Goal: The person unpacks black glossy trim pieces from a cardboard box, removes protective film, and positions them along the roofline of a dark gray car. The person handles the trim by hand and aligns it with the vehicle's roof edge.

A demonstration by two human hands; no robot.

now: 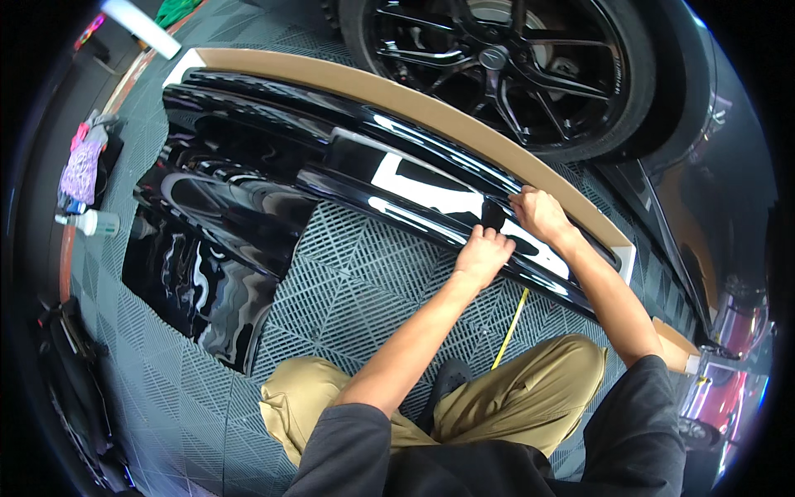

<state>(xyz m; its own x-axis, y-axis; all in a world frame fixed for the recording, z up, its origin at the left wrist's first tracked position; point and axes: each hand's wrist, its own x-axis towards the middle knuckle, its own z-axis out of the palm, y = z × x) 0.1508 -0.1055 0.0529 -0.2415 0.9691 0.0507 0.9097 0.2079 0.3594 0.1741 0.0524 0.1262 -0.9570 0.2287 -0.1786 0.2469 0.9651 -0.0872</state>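
A long, narrow cardboard box [414,99] lies open across the floor in front of my knees. Along it runs a glossy black film [397,195], wound lengthwise, with bright reflections on its surface. At the left the loose sheet of film [203,286] spreads rippled over the floor. My left hand [484,253] has its fingers curled over the near side of the roll. Close by, my right hand [542,214] pinches the film toward the far side. The undersides of both hands' fingertips are hidden.
A car wheel [493,58] with black spokes stands just beyond the box, and the dark car body [704,207] fills the right. A yellow strip [511,327] lies on the grey tiled floor [348,257]. A white bottle [98,222] and a purple cloth [83,172] are at left.
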